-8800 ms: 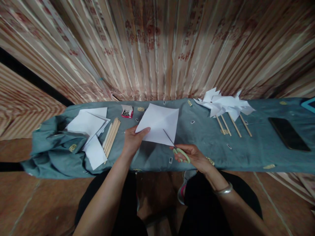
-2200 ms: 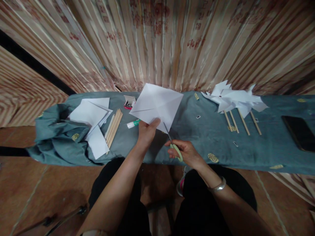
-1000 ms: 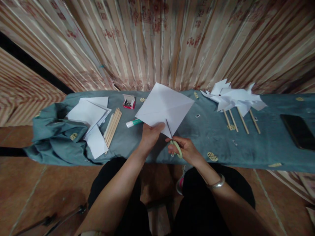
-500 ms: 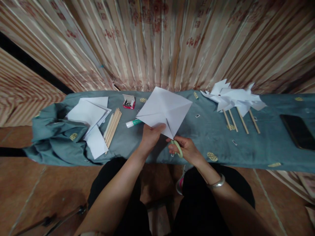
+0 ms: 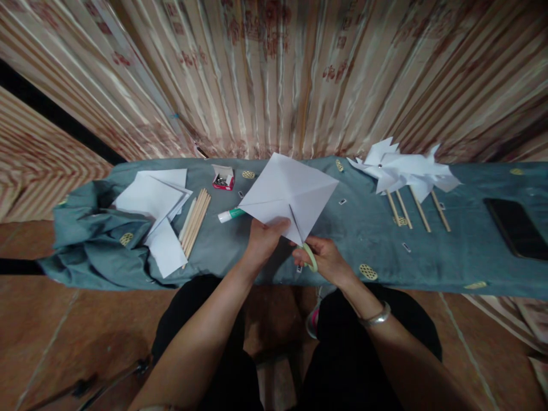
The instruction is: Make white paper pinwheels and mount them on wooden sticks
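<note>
Scissors [image 5: 311, 258] with pale green handles sit firmly in the right hand [image 5: 327, 258], fingers wrapped about the loops, a blade lying over the near corner of a white paper square [image 5: 299, 177] and pointing toward its centre. Thumb on top and fingers beneath, the left hand [image 5: 264, 240] pinches the sheet just beside the blade, holding it above the tabletop. A second ago the handle loops stood visibly apart; they have since drawn together, which suggests a cut being made along the crease. One slit already runs in from the left corner, so this would be a second; how far it reaches cannot be told beneath the blade. A glue stick [image 5: 231, 214] pokes out from under the paper's left edge. Farther left lie a small red box [image 5: 223, 178] of metal pieces, a row of wooden sticks [image 5: 197, 222] and loose white sheets [image 5: 148, 197]. To the right, white paper pinwheels [image 5: 402, 166] on sticks rest overlapping on the grey-green cloth [image 5: 445, 262], a dark phone [image 5: 516, 228] beyond them.
</note>
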### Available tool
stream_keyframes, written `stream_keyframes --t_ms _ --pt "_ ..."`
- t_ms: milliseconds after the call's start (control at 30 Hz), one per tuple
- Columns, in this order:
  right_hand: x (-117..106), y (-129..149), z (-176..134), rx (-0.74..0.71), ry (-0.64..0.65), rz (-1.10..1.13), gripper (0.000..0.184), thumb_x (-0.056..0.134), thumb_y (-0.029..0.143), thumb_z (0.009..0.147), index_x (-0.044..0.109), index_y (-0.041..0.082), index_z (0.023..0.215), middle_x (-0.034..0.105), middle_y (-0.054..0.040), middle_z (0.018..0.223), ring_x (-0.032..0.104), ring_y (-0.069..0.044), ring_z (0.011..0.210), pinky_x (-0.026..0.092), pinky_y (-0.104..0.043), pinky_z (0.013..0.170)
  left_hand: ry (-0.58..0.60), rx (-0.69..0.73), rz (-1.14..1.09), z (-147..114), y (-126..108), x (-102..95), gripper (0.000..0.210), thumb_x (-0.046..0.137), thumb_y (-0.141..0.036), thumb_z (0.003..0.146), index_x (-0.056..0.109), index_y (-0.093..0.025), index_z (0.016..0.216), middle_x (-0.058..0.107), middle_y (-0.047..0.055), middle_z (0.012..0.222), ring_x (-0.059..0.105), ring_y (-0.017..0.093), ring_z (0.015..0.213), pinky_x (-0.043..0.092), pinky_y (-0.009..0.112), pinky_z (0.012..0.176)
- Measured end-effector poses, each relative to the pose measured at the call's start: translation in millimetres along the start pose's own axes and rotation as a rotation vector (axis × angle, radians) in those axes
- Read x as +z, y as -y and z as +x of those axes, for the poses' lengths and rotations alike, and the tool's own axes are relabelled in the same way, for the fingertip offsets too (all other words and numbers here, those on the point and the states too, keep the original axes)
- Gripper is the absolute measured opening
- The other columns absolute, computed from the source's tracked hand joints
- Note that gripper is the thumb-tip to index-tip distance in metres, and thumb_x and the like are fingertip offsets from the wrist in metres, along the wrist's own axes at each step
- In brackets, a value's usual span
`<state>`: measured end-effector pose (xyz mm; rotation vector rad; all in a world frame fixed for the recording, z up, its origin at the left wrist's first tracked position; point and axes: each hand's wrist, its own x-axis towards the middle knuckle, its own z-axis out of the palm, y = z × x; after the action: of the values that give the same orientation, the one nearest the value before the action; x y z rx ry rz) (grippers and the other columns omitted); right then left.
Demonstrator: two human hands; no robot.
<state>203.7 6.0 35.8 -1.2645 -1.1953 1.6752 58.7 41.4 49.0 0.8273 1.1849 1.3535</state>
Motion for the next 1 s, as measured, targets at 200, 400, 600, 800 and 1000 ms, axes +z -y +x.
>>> stream_keyframes --t_ms 200,400,600,800,1000 --pt "0.4 2.8 0.1 0.008 -0.005 -0.003 0.039 0.084 0.050 0.055 0.068 0.018 0.069 0.063 0.0020 0.053 0.054 -0.010 0.049 0.043 -0.023 0.049 0.035 -0.002 0.034 -2.2 -2.5 2.7 0.014 0.070 -0.027 0.055 0.059 -0.019 0.059 0.059 -0.001 0.056 0.056 0.016 0.056 0.047 0.027 0.054" --pt "1.8 4.0 0.3 0.001 -0.019 -0.007 0.037 0.084 0.050 0.055 0.066 0.018 0.063 0.062 0.0024 0.051 0.053 -0.010 0.048 0.042 -0.023 0.048 0.040 0.004 0.047 -1.7 -1.7 1.9 0.013 0.068 -0.026 0.056 0.059 -0.019 0.059 0.060 -0.001 0.058 0.055 0.015 0.058 0.046 0.026 0.056" --pt "2.4 1.0 1.5 0.004 -0.024 0.002 0.037 0.084 0.049 0.054 0.066 0.018 0.062 0.062 0.0018 0.051 0.053 -0.010 0.047 0.042 -0.023 0.048 0.030 0.004 0.036 -1.6 -1.3 2.1 0.013 0.069 -0.025 0.056 0.059 -0.017 0.060 0.059 -0.001 0.057 0.053 0.013 0.055 0.045 0.026 0.054" --pt "2.1 -1.4 1.9 0.019 -0.028 0.003 0.037 0.084 0.049 0.055 0.067 0.017 0.063 0.062 0.0013 0.052 0.054 -0.010 0.048 0.043 -0.023 0.049 0.031 0.014 0.030 -0.2 1.5 1.4 0.015 0.070 -0.026 0.056 0.060 -0.017 0.062 0.060 -0.001 0.060 0.055 0.014 0.058 0.046 0.026 0.057" --pt "3.7 -0.1 1.8 0.032 -0.052 0.012 0.040 0.086 0.050 0.051 0.068 0.017 0.065 0.062 0.0021 0.050 0.054 -0.010 0.046 0.042 -0.022 0.047 0.016 0.014 0.023 0.2 3.2 -0.2 0.015 0.072 -0.025 0.056 0.062 -0.016 0.064 0.063 0.000 0.064 0.055 0.014 0.060 0.046 0.026 0.058"
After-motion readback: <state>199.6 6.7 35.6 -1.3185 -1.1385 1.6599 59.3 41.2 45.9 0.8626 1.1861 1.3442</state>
